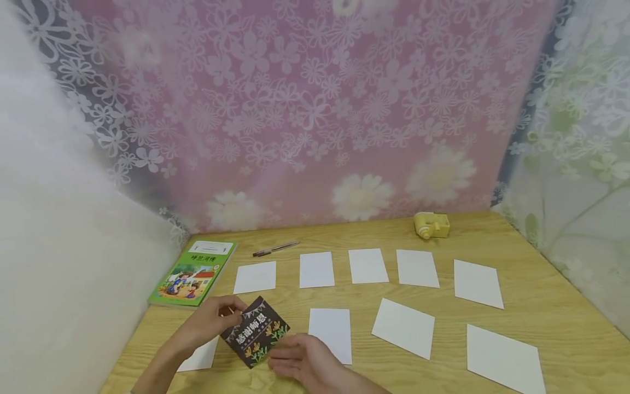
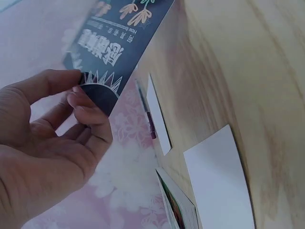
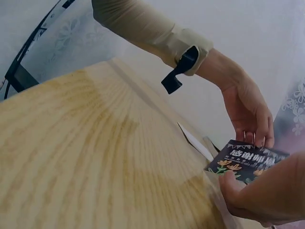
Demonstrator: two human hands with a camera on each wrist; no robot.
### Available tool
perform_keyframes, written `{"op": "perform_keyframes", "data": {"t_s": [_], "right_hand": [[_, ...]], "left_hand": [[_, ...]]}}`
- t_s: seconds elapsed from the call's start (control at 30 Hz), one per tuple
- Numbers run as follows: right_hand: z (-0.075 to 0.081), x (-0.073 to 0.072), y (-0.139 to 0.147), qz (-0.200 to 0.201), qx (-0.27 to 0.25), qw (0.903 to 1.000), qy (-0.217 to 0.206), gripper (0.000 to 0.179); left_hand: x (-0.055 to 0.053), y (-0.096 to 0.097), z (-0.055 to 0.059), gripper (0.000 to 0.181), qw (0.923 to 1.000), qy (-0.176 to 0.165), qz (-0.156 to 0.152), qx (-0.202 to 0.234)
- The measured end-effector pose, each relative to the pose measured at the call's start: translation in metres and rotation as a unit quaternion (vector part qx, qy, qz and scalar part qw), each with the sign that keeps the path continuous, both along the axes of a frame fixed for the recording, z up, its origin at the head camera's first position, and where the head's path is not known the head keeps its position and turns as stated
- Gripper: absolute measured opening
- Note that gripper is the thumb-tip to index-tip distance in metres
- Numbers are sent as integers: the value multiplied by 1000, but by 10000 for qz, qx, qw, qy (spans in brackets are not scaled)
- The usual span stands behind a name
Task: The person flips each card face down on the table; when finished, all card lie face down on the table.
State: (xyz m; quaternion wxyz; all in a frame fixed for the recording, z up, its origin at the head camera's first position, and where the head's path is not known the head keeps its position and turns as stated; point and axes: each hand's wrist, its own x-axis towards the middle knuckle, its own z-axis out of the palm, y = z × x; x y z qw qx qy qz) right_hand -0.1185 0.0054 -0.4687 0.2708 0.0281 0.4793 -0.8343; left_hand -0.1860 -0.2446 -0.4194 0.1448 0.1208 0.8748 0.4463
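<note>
A dark greeting card (image 1: 256, 331) with white Chinese lettering, a bunting border and orange flowers is held tilted above the table. My left hand (image 1: 211, 323) pinches it by the bunting corner between thumb and fingers, as the left wrist view shows from close by. At the card's flowered lower right edge is my right hand (image 1: 307, 361), its fingers loosely extended along that edge. In the right wrist view the right thumb (image 3: 229, 183) overlaps the flowered side. Partly covered by the left forearm, a white card (image 1: 200, 357) lies on the wooden table (image 1: 364, 377).
Several white cards lie in two rough rows, among them one (image 1: 316, 270) at the back and one (image 1: 506, 358) at front right. A green book (image 1: 194, 272) is at left, a pen (image 1: 275, 249) behind the cards, and a yellow object (image 1: 431, 225) at back right.
</note>
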Motion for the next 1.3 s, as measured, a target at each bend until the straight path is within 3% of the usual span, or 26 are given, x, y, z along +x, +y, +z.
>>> {"op": "perform_keyframes", "data": {"t_s": [0.13, 0.3, 0.47, 0.73, 0.97, 1.17, 1.3], "right_hand": [[2, -4, 2, -205, 303, 9991, 221, 27], [9, -9, 1, -92, 318, 9991, 268, 20], [14, -12, 1, -10, 290, 9990, 348, 38], [12, -14, 1, -1, 546, 9968, 583, 42], [6, -15, -2, 121, 752, 9946, 698, 41], [4, -13, -6, 583, 661, 9928, 807, 34], [4, -13, -7, 931, 579, 9894, 949, 32]], "left_hand": [[-1, -4, 6, 19, 9994, -86, -75, 314], [0, -9, 4, 18, 9975, -85, -204, 671], [3, -19, 1, 16, 9954, -148, -125, 940], [11, -31, -15, 22, 9904, -608, 47, 1240], [14, -35, -27, 35, 9859, -1004, -43, 1335], [17, -37, -36, 45, 9798, -1363, -150, 1457], [17, -39, -39, 48, 9814, -1357, -53, 1356]]}}
